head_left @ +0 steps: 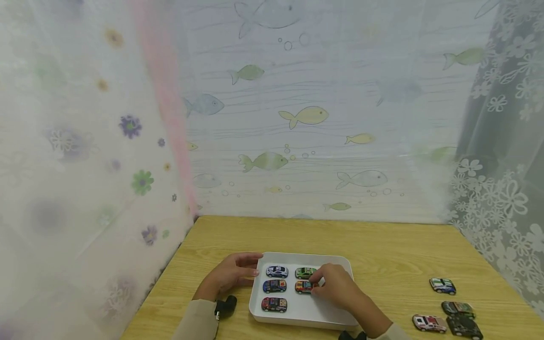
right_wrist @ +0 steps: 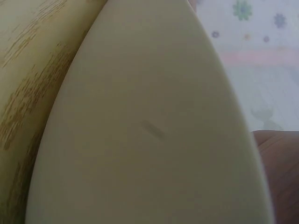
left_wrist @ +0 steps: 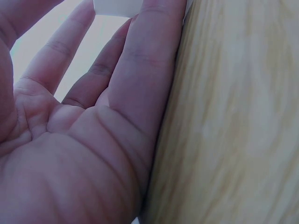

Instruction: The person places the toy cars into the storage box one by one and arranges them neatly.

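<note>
Orange toy car (head_left: 303, 286) sits under the fingertips of the right hand (head_left: 337, 286), lower centre of the head view; the fingers curl down onto its right end, pinching it, and it rests on the floor of the white tray (head_left: 306, 314). Left hand (head_left: 231, 274) lies with straight, relaxed fingers against the tray's left wall, holding nothing; the left wrist view confirms an open palm beside the wooden table (left_wrist: 243, 121). Four more cars are laid in the tray in two columns: white car (head_left: 276, 271), blue car (head_left: 274, 285) and red car (head_left: 274, 304) on the left, green car (head_left: 304, 272) above the orange one on the right. One slot below the orange car looks unfilled. Outside the tray, lower right of the frame, four cars wait on the table: a white-green car (head_left: 442, 285), a dark green car (head_left: 457, 309), a black car (head_left: 464, 326) and a white-red car (head_left: 429, 323). Judgement: roughly half are placed and about half remain. Right wrist view shows only tray surface and table grain. Fish-print curtain (head_left: 306, 118) behind.
</note>
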The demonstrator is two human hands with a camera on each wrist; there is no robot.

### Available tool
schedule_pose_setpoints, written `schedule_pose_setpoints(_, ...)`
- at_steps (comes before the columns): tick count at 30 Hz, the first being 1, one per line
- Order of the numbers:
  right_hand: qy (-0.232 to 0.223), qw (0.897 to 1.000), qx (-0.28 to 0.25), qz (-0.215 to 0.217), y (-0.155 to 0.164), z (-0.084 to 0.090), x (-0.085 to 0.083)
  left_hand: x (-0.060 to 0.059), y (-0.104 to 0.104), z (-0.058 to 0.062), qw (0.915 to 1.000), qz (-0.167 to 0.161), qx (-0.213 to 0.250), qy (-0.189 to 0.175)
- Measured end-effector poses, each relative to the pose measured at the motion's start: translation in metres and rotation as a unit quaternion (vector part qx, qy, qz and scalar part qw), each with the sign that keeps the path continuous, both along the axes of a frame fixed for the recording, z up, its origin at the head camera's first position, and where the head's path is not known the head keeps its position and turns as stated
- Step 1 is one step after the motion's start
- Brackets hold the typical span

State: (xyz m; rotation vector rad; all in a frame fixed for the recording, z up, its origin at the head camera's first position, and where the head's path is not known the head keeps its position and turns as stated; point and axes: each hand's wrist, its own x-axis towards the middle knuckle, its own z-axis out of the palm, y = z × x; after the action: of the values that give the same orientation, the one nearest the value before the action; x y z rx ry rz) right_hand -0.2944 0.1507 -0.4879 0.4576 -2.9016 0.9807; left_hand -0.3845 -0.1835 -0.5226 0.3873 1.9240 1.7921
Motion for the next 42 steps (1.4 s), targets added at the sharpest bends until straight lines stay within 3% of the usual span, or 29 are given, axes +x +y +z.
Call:
schedule_pose_setpoints(35,0.0,1.0,-0.003,0.003,0.003,0.005,0.001,0.0,0.002,0.0,0.9999,0.004,0.009,-0.009)
schedule_pose_setpoints(42,0.024,0.999,-0.001,0.023,0.017,0.012,0.001,0.0,0.002,0.001,0.9999,0.013,-0.002,-0.005)
